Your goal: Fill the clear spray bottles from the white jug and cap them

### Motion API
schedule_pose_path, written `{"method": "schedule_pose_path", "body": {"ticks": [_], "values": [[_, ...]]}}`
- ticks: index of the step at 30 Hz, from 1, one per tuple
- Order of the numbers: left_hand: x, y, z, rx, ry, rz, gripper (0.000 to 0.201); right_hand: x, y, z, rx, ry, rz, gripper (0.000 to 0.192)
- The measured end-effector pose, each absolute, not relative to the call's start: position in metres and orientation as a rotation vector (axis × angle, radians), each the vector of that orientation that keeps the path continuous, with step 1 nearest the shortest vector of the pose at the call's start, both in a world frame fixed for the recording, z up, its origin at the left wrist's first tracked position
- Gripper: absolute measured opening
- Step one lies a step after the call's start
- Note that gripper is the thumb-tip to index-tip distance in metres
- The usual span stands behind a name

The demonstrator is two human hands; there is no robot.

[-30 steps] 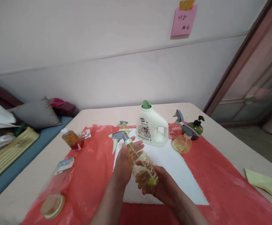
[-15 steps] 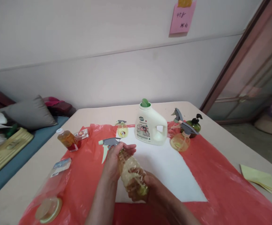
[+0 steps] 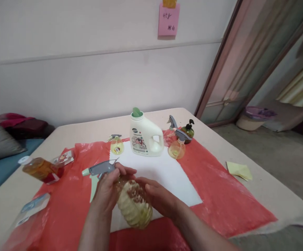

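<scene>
A clear, ribbed spray bottle (image 3: 136,211) with pale liquid lies tilted between my two hands, its base toward me. My left hand (image 3: 111,184) is closed around the neck, just below the grey spray head (image 3: 102,168) with its pale green nozzle and trigger. My right hand (image 3: 158,195) holds the bottle's right side, its fingers curled over the upper body. Beyond them, a white jug (image 3: 147,139) with a green piece in its mouth stands on the white sheet (image 3: 167,177). A small round spray bottle (image 3: 117,146) is left of the jug.
Red plastic sheeting (image 3: 216,195) covers much of the table (image 3: 209,146). Right of the jug stand an orange-tinted spray bottle (image 3: 177,150) and a green pump bottle (image 3: 188,130). An amber bottle (image 3: 40,169) leans at left. Yellow paper (image 3: 239,170) lies near the right edge.
The view has turned right, so the table things sit further left. My right hand has shifted from the bottle's base up along its side. The bottle's base now points more toward me.
</scene>
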State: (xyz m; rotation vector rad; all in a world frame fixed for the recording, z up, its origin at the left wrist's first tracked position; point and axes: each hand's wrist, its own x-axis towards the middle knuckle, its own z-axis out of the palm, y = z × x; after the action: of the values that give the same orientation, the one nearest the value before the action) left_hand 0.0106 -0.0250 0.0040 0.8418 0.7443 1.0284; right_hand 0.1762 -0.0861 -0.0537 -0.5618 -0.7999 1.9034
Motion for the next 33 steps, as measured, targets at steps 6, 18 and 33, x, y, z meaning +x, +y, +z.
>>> {"method": "schedule_pose_path", "body": {"ticks": [6, 18, 33], "values": [[0.016, -0.036, 0.003, 0.884, 0.734, 0.942, 0.029, 0.165, -0.090, -0.040, -0.399, -0.907, 2.078, 0.058], [-0.042, 0.011, 0.017, 0.325, 0.954, 1.875, 0.025, 0.179, -0.082, -0.070, -1.648, -1.603, 0.678, 0.072], [-0.030, 0.007, 0.019, 0.140, 1.025, 1.796, 0.033, 0.151, -0.052, -0.103, -1.603, -1.508, 0.860, 0.075]]}}
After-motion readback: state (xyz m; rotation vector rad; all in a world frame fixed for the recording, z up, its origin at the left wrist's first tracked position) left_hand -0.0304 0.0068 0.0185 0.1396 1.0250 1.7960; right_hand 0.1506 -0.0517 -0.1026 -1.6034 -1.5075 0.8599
